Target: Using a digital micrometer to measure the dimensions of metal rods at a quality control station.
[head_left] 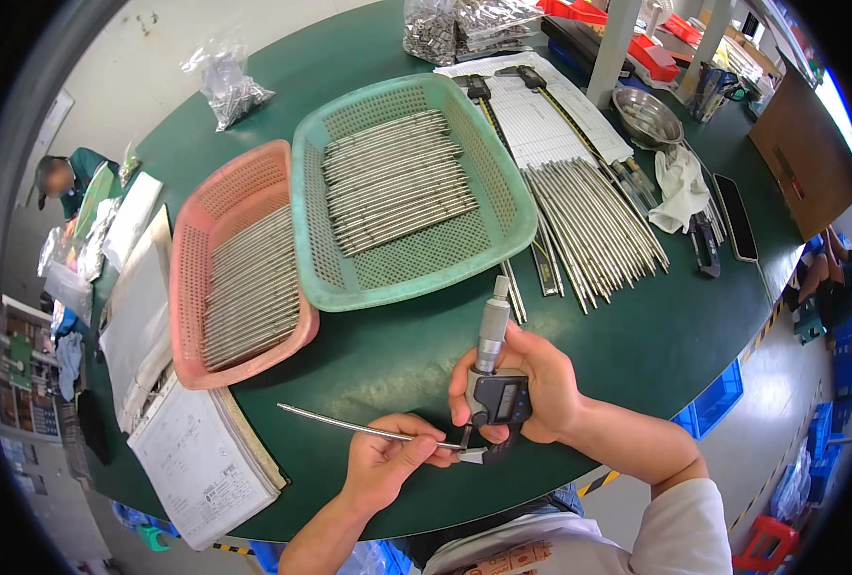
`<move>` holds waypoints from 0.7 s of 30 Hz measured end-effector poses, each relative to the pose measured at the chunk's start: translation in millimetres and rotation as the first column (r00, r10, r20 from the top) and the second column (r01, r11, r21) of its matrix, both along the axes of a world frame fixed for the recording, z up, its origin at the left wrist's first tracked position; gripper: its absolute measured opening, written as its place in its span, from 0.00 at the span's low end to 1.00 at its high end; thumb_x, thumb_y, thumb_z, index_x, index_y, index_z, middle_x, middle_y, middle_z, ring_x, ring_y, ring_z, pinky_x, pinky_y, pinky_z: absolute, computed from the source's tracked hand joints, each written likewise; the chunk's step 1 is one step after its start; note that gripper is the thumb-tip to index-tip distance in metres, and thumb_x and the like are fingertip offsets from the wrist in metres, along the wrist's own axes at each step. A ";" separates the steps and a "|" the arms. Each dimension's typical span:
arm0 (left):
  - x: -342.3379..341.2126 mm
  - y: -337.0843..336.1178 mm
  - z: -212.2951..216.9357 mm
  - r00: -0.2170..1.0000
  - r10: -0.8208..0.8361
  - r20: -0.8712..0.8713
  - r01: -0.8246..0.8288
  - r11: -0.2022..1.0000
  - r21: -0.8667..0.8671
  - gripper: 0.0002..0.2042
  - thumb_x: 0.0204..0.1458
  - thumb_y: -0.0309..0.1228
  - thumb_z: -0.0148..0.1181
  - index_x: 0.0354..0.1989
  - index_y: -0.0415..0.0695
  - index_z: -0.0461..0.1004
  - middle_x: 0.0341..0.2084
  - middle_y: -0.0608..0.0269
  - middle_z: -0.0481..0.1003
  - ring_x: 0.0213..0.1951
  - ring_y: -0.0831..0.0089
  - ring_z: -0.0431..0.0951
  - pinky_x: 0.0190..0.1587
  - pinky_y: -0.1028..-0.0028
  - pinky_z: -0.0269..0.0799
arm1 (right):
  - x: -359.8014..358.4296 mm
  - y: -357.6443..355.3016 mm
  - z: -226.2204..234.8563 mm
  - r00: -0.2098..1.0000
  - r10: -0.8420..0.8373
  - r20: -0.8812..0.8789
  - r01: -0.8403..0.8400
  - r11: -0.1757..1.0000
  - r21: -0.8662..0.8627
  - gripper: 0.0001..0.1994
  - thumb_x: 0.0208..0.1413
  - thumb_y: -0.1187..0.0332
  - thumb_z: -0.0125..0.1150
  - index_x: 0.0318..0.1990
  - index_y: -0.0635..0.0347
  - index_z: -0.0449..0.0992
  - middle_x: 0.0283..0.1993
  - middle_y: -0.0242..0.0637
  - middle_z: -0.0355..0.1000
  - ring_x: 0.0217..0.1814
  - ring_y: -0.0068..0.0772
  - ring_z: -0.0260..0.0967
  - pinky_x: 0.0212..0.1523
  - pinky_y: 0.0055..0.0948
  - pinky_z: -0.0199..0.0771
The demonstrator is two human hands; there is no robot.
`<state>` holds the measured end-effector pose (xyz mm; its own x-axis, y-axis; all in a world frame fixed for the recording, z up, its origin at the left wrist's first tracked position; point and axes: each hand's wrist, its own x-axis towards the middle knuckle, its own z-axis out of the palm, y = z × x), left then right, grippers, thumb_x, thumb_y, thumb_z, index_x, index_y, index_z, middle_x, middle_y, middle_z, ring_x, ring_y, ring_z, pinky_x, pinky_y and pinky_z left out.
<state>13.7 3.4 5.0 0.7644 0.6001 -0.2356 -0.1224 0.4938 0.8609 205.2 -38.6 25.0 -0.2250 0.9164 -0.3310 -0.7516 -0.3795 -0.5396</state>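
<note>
Pinching 1 metal rod [330,418]: left hand [383,467]. Clasping 1 digital micrometer [500,398]: right hand [548,388]. Both near the green bench [627,355]'s near edge; rod's right tip at the micrometer.

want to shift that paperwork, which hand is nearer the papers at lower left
Left. The left hand, pinching a metal rod, is right of the papers; the right hand, gripping the micrometer, is farther right.
</note>
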 end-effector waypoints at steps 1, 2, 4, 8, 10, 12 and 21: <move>0.4 0.1 0.2 1.000 -0.001 0.000 0.001 1.000 0.000 0.07 0.48 0.24 0.49 0.32 0.31 0.66 0.26 0.51 0.72 0.29 0.66 0.74 0.34 0.73 0.73 | 0.4 -0.3 -0.3 1.000 -0.001 0.000 0.001 1.000 0.000 0.30 0.52 0.46 0.21 0.31 0.64 0.66 0.24 0.44 0.67 0.14 0.27 0.58 0.14 0.21 0.58; 0.6 0.2 0.3 1.000 -0.006 0.006 0.006 1.000 -0.005 0.07 0.48 0.24 0.49 0.32 0.31 0.66 0.26 0.50 0.71 0.30 0.65 0.74 0.34 0.73 0.73 | 0.9 -0.6 -1.1 1.000 0.002 0.001 -0.002 1.000 0.017 0.30 0.51 0.46 0.22 0.31 0.64 0.66 0.24 0.43 0.67 0.14 0.27 0.58 0.14 0.20 0.58; 0.4 0.5 0.1 1.000 -0.013 0.012 0.013 1.000 -0.010 0.08 0.48 0.24 0.49 0.33 0.30 0.66 0.26 0.50 0.71 0.30 0.64 0.74 0.34 0.72 0.73 | 1.6 -0.7 -2.6 1.000 0.004 0.000 -0.004 0.999 0.034 0.30 0.51 0.45 0.24 0.31 0.64 0.66 0.24 0.43 0.67 0.14 0.26 0.58 0.15 0.20 0.57; 0.0 0.6 -1.1 1.000 -0.013 0.026 0.014 1.000 -0.019 0.08 0.48 0.24 0.49 0.33 0.30 0.66 0.26 0.50 0.71 0.30 0.64 0.74 0.34 0.72 0.73 | 2.3 -0.3 -4.8 0.999 0.026 0.035 -0.028 0.998 0.061 0.32 0.48 0.42 0.27 0.32 0.66 0.67 0.25 0.48 0.66 0.18 0.28 0.59 0.15 0.21 0.59; -0.2 0.6 -1.4 0.999 -0.009 0.031 0.010 1.000 -0.020 0.08 0.48 0.24 0.49 0.33 0.30 0.66 0.26 0.50 0.71 0.30 0.64 0.74 0.34 0.72 0.73 | 1.8 -0.4 -4.7 0.999 0.027 0.027 -0.028 0.997 0.069 0.32 0.49 0.42 0.28 0.32 0.66 0.67 0.25 0.47 0.66 0.18 0.28 0.59 0.15 0.20 0.59; 0.1 1.0 -2.9 0.999 -0.015 0.030 0.015 1.000 0.006 0.08 0.48 0.25 0.49 0.33 0.31 0.66 0.26 0.51 0.71 0.29 0.66 0.74 0.33 0.74 0.73 | 1.8 -1.4 -3.0 0.998 0.022 0.055 -0.025 0.998 0.058 0.32 0.49 0.42 0.28 0.32 0.66 0.67 0.25 0.46 0.67 0.17 0.28 0.59 0.15 0.20 0.58; 2.5 -3.0 0.6 0.995 0.089 -0.045 -0.089 0.996 0.017 0.09 0.49 0.28 0.49 0.32 0.32 0.66 0.24 0.52 0.72 0.28 0.69 0.74 0.32 0.76 0.72 | -1.0 -0.9 -4.0 1.000 0.014 0.023 -0.016 0.994 0.112 0.28 0.50 0.43 0.31 0.31 0.62 0.67 0.24 0.39 0.68 0.14 0.24 0.58 0.15 0.19 0.57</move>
<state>16.3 0.4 5.7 0.6964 0.6691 -0.2596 -0.1258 0.4700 0.8737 204.2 -39.4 21.0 -0.2330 0.9446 -0.2311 -0.7337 -0.3267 -0.5958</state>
